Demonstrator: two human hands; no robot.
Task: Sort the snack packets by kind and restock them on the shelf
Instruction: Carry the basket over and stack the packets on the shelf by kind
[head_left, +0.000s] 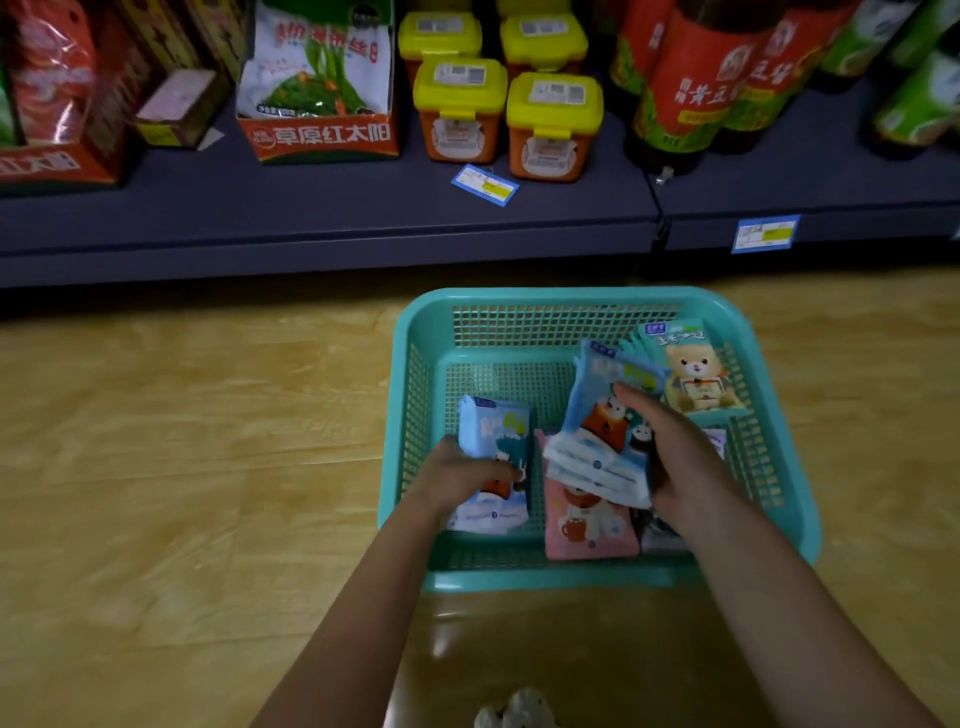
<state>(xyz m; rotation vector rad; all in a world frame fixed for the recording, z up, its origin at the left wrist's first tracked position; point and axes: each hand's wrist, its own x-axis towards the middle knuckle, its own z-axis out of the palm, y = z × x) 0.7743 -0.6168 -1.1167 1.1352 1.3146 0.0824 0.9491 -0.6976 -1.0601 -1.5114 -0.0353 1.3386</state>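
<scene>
Left hand (457, 480): we grip one blue packet (496, 457) in the basket's left half.
Basket (519, 304): teal, on the floor below the shelf (322, 208).
Pink packet (587, 525): lying flat mid-basket.
Right hand (675, 457): we clasp a stack of blue packets (602, 431).
Green bear packets (691, 369): far right corner.

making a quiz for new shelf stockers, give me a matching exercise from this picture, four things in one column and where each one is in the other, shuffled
Things:
1. pink packet
2. green bear packet
3. loose blue price tag
4. yellow-lidded tubs

Places:
A. lying flat on the shelf board in front of the tubs
B. standing on the shelf, between the boxed bags and the dark bottles
C. leaning in the far right corner of the teal basket
D. in the basket near its front wall, partly under the blue packets in the right hand

Pairs: 1-D, 2-C, 3-A, 4-B
</scene>
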